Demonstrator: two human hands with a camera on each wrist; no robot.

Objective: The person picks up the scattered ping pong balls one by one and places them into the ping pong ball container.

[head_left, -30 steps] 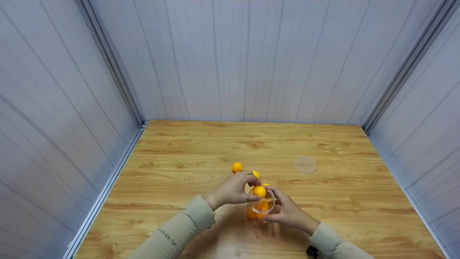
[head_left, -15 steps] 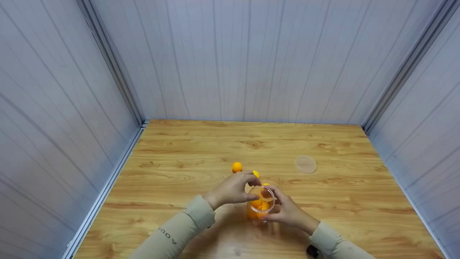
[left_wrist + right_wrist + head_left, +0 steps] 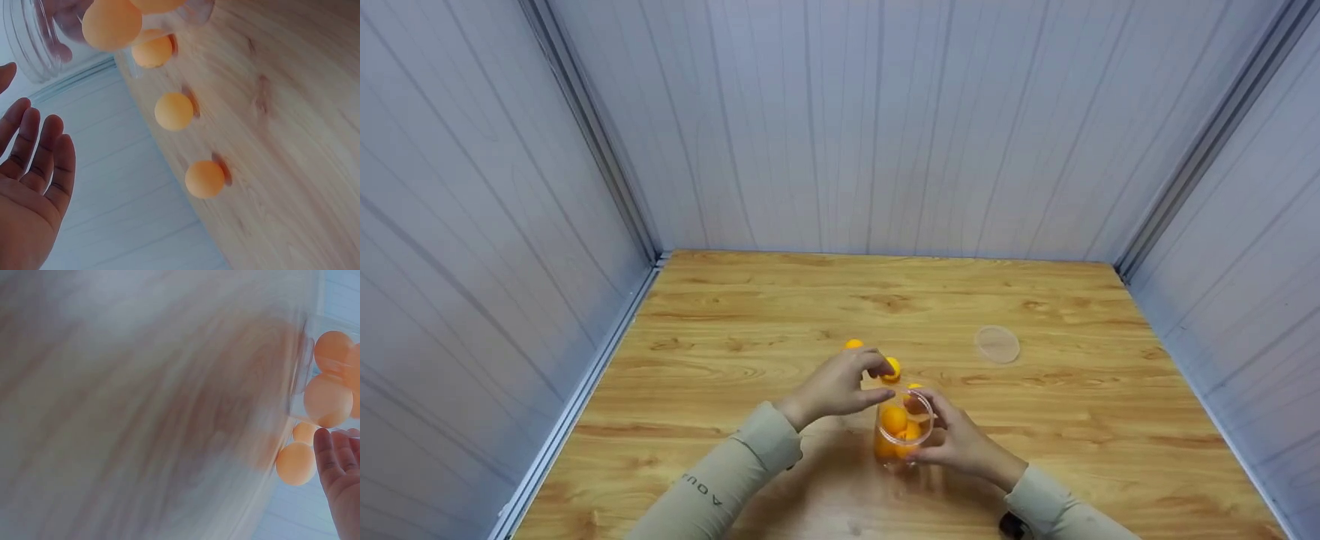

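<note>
A clear plastic jar (image 3: pixel 904 429) stands on the wooden table (image 3: pixel 735 330) with several orange balls (image 3: pixel 894 420) inside. My right hand (image 3: pixel 952 442) grips the jar from its right side; its fingertips (image 3: pixel 336 458) show against the jar wall (image 3: pixel 326 382). My left hand (image 3: pixel 844 384) hovers just left of the jar, fingers relaxed and holding nothing (image 3: pixel 36 169). Its fingertips are close to a loose orange ball (image 3: pixel 892 367). Another loose ball (image 3: pixel 853 344) peeks out behind that hand, and a third (image 3: pixel 913 386) sits behind the jar's rim.
A round clear lid (image 3: pixel 997 343) lies flat on the table to the right, apart from the hands. Grey panel walls (image 3: pixel 510 225) close in the table on the left, back and right.
A second ago my left hand held an orange ball over the jar's mouth. That ball now lies inside the jar, and the hand has drawn back toward the loose balls. The right hand stays put.
</note>
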